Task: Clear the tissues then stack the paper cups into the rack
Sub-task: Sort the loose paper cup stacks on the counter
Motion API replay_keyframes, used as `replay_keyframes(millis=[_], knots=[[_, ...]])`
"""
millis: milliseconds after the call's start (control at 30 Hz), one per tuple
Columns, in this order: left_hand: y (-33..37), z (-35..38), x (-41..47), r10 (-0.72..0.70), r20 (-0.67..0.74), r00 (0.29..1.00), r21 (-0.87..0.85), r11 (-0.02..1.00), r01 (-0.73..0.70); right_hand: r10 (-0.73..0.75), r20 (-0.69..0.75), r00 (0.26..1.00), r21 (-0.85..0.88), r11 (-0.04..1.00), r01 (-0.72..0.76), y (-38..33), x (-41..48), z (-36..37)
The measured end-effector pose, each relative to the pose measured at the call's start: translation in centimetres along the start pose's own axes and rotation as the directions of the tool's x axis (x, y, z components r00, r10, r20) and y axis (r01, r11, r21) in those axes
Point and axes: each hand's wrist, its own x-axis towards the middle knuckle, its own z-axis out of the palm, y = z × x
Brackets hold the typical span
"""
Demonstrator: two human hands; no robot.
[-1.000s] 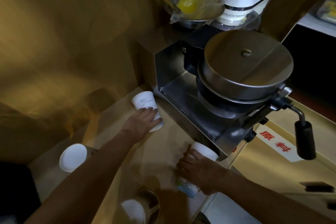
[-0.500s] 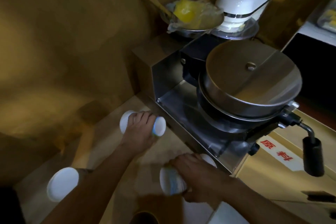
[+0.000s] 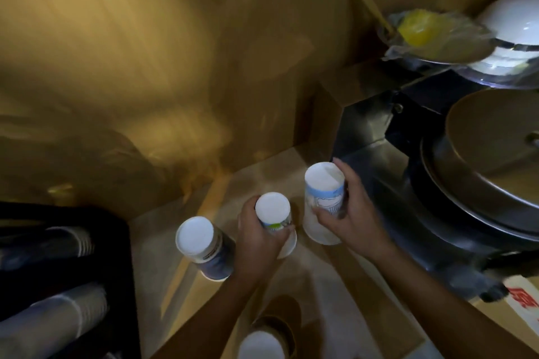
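Observation:
My left hand (image 3: 258, 239) grips a white paper cup (image 3: 274, 213), upside down, base up, just above the counter. My right hand (image 3: 353, 213) holds a second inverted paper cup (image 3: 322, 192) with a blue band, right beside the first. A third upside-down cup (image 3: 201, 245) stands alone on the counter to the left of my left hand. Another cup (image 3: 261, 345), brown-sleeved, is at the bottom edge. The dark rack (image 3: 116, 271) at the lower left holds rows of stacked paper cups (image 3: 55, 320) lying sideways. No tissues are visible.
A steel machine with a round lidded pan (image 3: 481, 160) fills the right side, close to my right hand. Behind it sit a bowl with yellow contents (image 3: 423, 32) and a white appliance (image 3: 516, 23). A wooden wall rises behind the counter (image 3: 320, 285).
Both hands have turned their cups base up and brought them together toward the left. The view has swung left, bringing the rack of stacked cups into sight.

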Motion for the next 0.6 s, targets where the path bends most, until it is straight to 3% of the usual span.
replay_keyframes(millis=[133,300,500,600], knots=[[-1.2,-1.1,-1.2,0.009,0.059,0.998,0.054,0.998,-0.012,-0.065,-0.036,0.997,-0.039,0.997,0.064,-0.4,0.2,0.8],[-1.5,-1.8,-1.9,-0.026,0.059,0.998,-0.01,1.0,0.027,-0.031,-0.101,0.994,0.102,0.994,0.041,-1.0,-0.1,1.0],[-1.4,-1.5,-1.5,-0.048,0.086,0.995,-0.086,0.995,0.056,-0.175,-0.223,0.959,0.129,0.97,0.207,-3.1,-0.1,0.2],[-1.4,-1.6,-1.6,-0.051,0.124,0.991,-0.11,0.992,0.065,-0.219,-0.161,0.962,0.149,0.959,0.243,-3.8,-0.2,0.4]])
